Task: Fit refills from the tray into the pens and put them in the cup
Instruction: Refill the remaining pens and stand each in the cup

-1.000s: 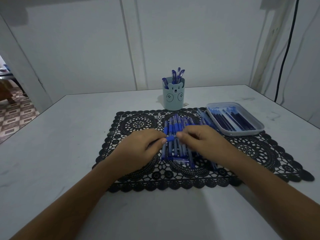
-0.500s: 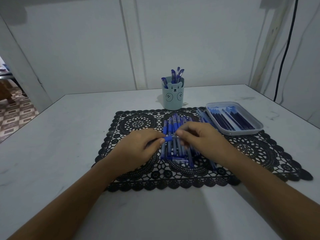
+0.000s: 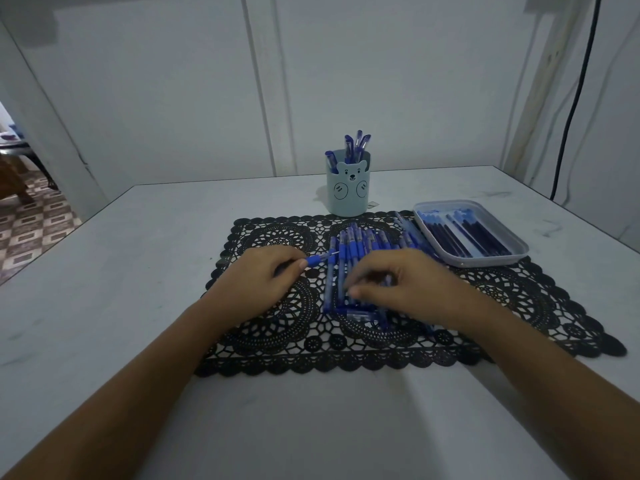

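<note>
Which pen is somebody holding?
The pen in the left hand, pointing sideways; the others lie in a pile on the mat or stand in the cup.

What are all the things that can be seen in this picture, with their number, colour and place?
cup: one, pale blue with a bear face, just behind the mat's far edge
pens in the cup: about five, blue, standing
pile of pens: many, blue, middle of the mat
tray: one, pale grey, at the mat's far right corner
refills: many, dark blue, in the tray
mat: one, black lace, on the table
table: one, white
cable: one, black, on the right wall
left hand: grips the held pen, blue, tip to the right
right hand: over the pile, blurred, grasp unclear
</note>
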The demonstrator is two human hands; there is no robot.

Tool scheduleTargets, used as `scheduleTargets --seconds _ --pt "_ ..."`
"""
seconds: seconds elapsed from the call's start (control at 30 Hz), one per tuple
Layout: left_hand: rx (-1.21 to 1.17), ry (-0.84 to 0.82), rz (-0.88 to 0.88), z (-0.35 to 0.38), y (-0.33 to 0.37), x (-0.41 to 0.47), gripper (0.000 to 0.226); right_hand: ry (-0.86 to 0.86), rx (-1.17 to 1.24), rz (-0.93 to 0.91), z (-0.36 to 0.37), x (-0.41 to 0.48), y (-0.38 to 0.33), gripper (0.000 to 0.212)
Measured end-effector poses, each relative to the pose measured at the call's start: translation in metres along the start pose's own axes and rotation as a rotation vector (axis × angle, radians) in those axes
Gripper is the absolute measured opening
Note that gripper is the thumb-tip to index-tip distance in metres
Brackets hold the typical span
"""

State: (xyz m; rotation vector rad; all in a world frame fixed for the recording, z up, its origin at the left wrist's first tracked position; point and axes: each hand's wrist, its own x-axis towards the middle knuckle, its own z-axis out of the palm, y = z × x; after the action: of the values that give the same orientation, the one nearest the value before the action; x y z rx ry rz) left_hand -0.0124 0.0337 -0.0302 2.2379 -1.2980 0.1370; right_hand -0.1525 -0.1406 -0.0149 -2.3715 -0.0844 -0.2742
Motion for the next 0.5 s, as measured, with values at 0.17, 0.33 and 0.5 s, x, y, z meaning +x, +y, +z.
scheduleTargets --seconds 0.17,0.33,0.5 --pt "0.014 0.011 0.017 0.001 0.0 -0.001 0.017 -0.173 -0.252 -0.126 0.018 0.0 0.002 0.015" --pt "0.008 -0.001 0.021 0.003 0.0 -0.001 0.017 -0.18 -0.302 -0.12 0.021 -0.001 0.003 0.02" --pt "-0.003 0.007 0.055 0.004 0.002 -0.002 0.019 -0.091 -0.102 -0.086 0.01 -0.001 0.0 0.019"
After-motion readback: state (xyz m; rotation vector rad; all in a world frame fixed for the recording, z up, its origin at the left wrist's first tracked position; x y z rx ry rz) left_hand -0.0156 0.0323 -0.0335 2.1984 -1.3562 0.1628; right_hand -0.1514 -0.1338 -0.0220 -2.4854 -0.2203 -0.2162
